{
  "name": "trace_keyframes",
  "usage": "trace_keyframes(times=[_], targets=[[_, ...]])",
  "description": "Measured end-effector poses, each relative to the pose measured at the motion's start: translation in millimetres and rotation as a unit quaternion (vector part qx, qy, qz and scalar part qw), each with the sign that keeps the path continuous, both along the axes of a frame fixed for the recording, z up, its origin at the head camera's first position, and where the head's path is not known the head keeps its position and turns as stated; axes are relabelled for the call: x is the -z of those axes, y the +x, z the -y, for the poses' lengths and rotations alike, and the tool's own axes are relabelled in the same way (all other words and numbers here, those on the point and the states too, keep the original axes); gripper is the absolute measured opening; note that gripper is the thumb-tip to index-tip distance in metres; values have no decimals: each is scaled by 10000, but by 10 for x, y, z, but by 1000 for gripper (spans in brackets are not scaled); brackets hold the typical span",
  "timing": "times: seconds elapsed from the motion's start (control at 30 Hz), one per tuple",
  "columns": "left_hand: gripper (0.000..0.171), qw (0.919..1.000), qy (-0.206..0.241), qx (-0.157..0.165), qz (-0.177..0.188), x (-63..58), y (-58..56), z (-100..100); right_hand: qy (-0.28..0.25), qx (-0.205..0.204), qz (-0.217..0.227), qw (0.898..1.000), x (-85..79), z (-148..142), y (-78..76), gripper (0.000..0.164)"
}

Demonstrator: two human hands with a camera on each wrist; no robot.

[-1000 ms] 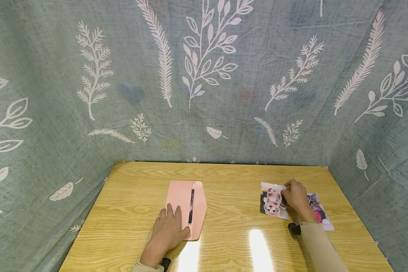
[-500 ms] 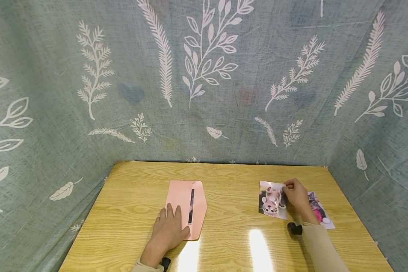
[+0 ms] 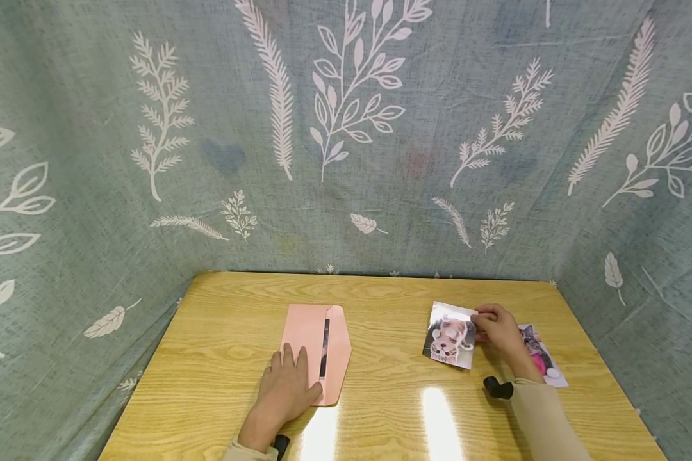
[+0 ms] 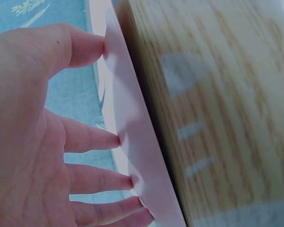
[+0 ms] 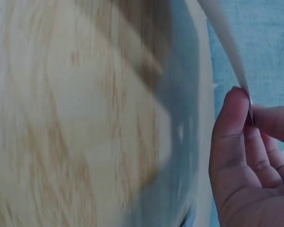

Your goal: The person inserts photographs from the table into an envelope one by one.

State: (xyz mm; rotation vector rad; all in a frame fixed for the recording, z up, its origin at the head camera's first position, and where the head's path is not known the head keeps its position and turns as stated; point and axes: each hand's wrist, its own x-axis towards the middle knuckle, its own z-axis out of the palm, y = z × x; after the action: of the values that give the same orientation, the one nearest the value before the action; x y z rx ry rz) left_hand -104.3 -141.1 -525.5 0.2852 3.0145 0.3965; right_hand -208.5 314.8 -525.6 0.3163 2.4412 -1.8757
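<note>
A pink envelope [image 3: 337,358] lies on the table with its pointed flap folded out to the right. Through its slot shows a dark strip of a picture [image 3: 325,349]. My left hand [image 3: 286,387] rests on the envelope's lower left part, fingers spread; in the left wrist view the fingertips [image 4: 128,179] press on the pink paper. My right hand [image 3: 498,330] pinches the right edge of a photo [image 3: 451,336] of a pale kitten between thumb and fingers. In the right wrist view that photo [image 5: 227,45] is seen edge-on, raised off the table.
A second photo [image 3: 539,358], of a grey kitten with a pink ball, lies on the table at the right, partly behind the right wrist. The wooden table [image 3: 392,301] is bordered by a grey-green leaf-patterned cloth [image 3: 300,224] at the back and sides.
The right hand has drawn the pale kitten photo a little to the left, and it now tilts up off the table. The left hand and envelope have stayed in place.
</note>
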Motion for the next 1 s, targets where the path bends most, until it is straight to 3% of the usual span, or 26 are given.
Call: trace_keyframes(times=[0.2,1.0], targets=[[77,10000,-5,14,-66,-7,3,3,-270,-97,-55,9996,-21,68,-12,39],[79,10000,-1,7,76,-24,10,2,-392,-663,-499,9958,-162,720,-14,37]])
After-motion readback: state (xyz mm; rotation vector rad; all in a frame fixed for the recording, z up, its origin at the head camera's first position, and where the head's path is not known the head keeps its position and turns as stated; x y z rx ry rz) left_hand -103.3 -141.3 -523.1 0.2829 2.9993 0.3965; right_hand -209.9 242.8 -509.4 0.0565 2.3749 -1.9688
